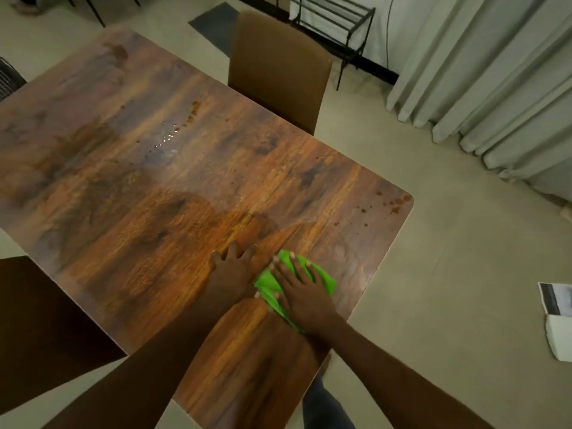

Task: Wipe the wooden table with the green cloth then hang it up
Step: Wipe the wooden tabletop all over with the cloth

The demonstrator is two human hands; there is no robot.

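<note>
The wooden table point(173, 187) fills the middle of the head view, with water droplets near its centre and dark spots by its right corner. A bright green cloth point(325, 278) lies bunched on the table near the near-right edge. My right hand point(301, 297) presses flat on top of the cloth with fingers spread, covering most of it. My left hand point(230, 270) rests flat on the bare wood just left of the cloth, fingers apart, holding nothing.
A brown chair point(278, 72) stands at the table's far side. Another dark chair point(40, 323) is at the near left. A black metal rack point(337, 23) stands by the far wall. Curtains point(495, 88) hang at right. Papers point(557, 320) lie on the floor.
</note>
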